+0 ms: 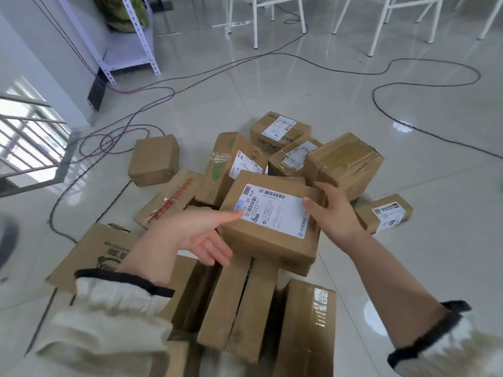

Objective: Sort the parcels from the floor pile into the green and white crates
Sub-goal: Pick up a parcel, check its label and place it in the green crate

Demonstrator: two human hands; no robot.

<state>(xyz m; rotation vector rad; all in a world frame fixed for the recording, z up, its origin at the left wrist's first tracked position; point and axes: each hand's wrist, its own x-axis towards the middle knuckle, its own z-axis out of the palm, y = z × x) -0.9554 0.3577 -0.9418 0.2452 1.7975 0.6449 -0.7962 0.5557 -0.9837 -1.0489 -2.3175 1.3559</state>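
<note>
A brown cardboard parcel (275,238) with a large white shipping label on top is held between both hands above the floor pile (239,164) of several brown boxes. My left hand (201,235) grips its left edge, thumb on the label and fingers underneath. My right hand (337,210) clasps its right edge, thumb on the label's corner. No green or white crate is in view.
Cables (381,88) snake over the glossy tiled floor beyond the pile. A metal shelving rack (130,44) stands at the back left and white chair legs (255,23) at the back. A railing (30,140) is at the left edge. A single box (153,160) lies apart, left of the pile.
</note>
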